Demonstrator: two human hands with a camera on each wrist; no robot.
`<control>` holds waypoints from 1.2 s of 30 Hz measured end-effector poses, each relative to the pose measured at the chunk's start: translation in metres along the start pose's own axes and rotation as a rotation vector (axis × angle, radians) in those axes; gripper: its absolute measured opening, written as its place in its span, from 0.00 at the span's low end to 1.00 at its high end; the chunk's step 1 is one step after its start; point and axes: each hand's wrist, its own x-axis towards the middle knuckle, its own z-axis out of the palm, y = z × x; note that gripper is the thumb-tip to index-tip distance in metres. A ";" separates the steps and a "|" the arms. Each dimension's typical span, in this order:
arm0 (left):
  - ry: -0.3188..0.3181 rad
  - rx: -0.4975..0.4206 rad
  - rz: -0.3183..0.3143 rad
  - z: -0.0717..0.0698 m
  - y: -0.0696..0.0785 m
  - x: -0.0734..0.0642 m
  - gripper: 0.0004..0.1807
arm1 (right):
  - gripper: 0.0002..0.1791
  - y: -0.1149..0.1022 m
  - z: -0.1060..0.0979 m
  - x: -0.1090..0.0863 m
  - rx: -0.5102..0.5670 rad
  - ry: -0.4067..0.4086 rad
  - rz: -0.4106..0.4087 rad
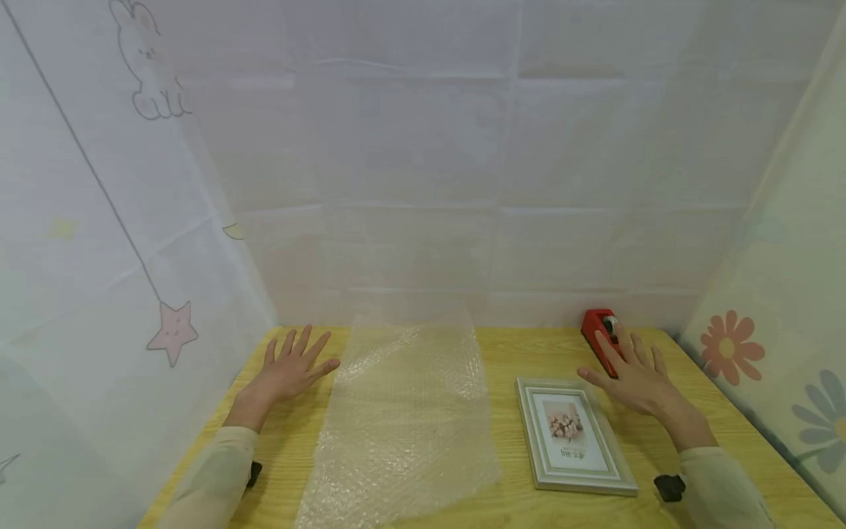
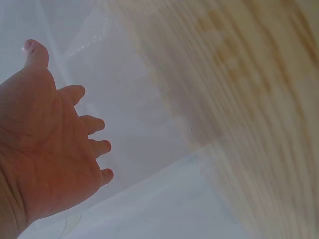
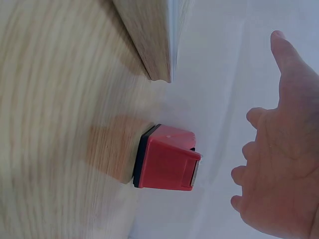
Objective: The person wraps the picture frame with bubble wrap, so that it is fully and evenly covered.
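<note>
My left hand (image 1: pixel 288 373) hovers over the left side of the table with its fingers spread, holding nothing. Beside it lies a sheet of clear bubble wrap (image 1: pixel 410 419), spread flat. My right hand (image 1: pixel 636 378), also spread and holding nothing, is above the table at the right. It partly covers a red tape dispenser (image 1: pixel 600 334) in the head view; the right wrist view shows a gap between the palm and the dispenser (image 3: pixel 167 159). Left of and nearer than that hand, a pale picture frame (image 1: pixel 573 435) with a flower picture lies face up.
The wood-grain table (image 1: pixel 505 356) meets a pale hanging sheet (image 1: pixel 410 184) along its back edge. Printed sheets stand at both sides, with a pink star (image 1: pixel 173 333) on the left and a red flower (image 1: pixel 731 347) on the right.
</note>
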 end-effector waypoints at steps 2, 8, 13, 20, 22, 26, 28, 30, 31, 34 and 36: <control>-0.004 0.001 -0.001 -0.001 0.001 -0.001 0.47 | 0.54 -0.001 -0.001 0.000 -0.001 0.004 -0.004; 0.029 0.021 0.008 -0.003 0.007 0.002 0.47 | 0.53 -0.008 -0.002 0.002 0.003 0.070 -0.074; 0.073 0.007 -0.075 0.000 0.022 -0.001 0.49 | 0.49 -0.023 0.006 0.004 0.064 0.089 -0.206; 0.143 0.004 -0.153 0.001 0.065 -0.018 0.45 | 0.38 -0.067 0.003 0.027 0.028 0.159 -0.493; 0.163 0.038 -0.135 0.000 0.080 -0.023 0.42 | 0.37 -0.080 0.002 0.039 0.005 0.153 -0.556; 0.173 0.083 -0.080 0.001 0.118 -0.035 0.36 | 0.39 -0.104 0.003 0.064 -0.024 0.113 -0.645; 0.151 0.072 -0.055 0.005 0.138 -0.042 0.33 | 0.42 -0.112 0.006 0.076 -0.035 0.088 -0.672; 0.109 0.049 -0.041 0.011 0.158 -0.049 0.31 | 0.44 -0.119 0.010 0.087 -0.042 0.069 -0.694; 0.085 0.043 -0.036 0.013 0.167 -0.052 0.30 | 0.46 -0.122 0.011 0.091 -0.037 0.060 -0.704; 0.016 0.055 -0.031 0.021 0.193 -0.061 0.33 | 0.48 -0.129 0.016 0.103 -0.038 0.040 -0.729; -0.026 0.090 -0.026 0.025 0.207 -0.066 0.38 | 0.47 -0.134 0.019 0.110 -0.040 0.014 -0.724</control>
